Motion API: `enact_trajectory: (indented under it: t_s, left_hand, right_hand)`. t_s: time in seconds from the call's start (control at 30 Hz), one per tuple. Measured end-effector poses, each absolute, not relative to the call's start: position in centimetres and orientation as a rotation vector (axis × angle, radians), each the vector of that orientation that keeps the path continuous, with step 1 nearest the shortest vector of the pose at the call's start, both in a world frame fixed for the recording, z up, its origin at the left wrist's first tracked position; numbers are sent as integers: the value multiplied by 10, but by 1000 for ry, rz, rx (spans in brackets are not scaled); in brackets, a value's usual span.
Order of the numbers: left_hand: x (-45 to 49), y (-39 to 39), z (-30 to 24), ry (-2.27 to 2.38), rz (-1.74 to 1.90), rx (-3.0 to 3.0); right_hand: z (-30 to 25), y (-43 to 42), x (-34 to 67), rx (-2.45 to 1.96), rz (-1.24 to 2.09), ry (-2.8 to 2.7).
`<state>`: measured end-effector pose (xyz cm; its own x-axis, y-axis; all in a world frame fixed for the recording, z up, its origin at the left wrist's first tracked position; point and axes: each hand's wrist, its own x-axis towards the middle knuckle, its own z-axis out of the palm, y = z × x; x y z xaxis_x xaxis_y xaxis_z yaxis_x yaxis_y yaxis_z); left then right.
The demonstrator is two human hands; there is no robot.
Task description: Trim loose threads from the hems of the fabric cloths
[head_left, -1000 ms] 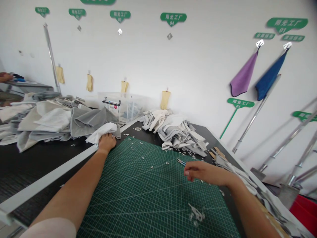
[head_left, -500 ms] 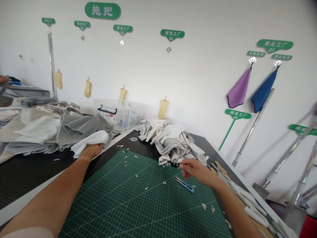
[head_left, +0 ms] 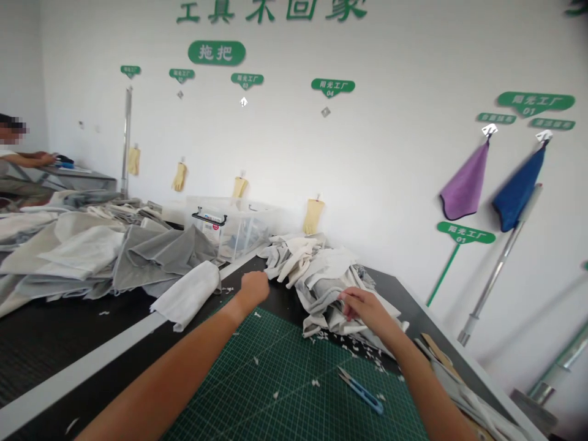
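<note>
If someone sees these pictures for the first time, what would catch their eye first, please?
The green cutting mat fills the bottom middle, with the left hand at its far edge and the right hand at a pale cloth heap beyond it. Grey cloth piles spread on the left, and a purple towel and a blue towel hang on the right wall.

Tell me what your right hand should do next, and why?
Probably pull one piece of cloth from the grey-white pile onto the green cutting mat: the right hand is already at the pile, and the blue-handled thread snips lie on the mat.
</note>
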<state>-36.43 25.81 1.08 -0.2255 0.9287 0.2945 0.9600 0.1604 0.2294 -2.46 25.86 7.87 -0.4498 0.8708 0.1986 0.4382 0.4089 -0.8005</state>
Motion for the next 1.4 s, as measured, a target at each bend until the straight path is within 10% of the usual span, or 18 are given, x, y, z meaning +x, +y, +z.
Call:
enact_trajectory:
  t_s: [0.67, 1.1, 1.4]
  left_hand:
    - [-233, 328, 34, -1915, -869, -2106]
    - [-215, 319, 174, -1350, -2151, -1998]
    - [-197, 276, 236, -837, -2225, -2049]
  right_hand:
    - [60, 255, 16, -1203, 1070, -1926]
    - [63, 278, 10, -1165, 938, -1935]
    - [72, 271, 1, -1179, 855, -1802]
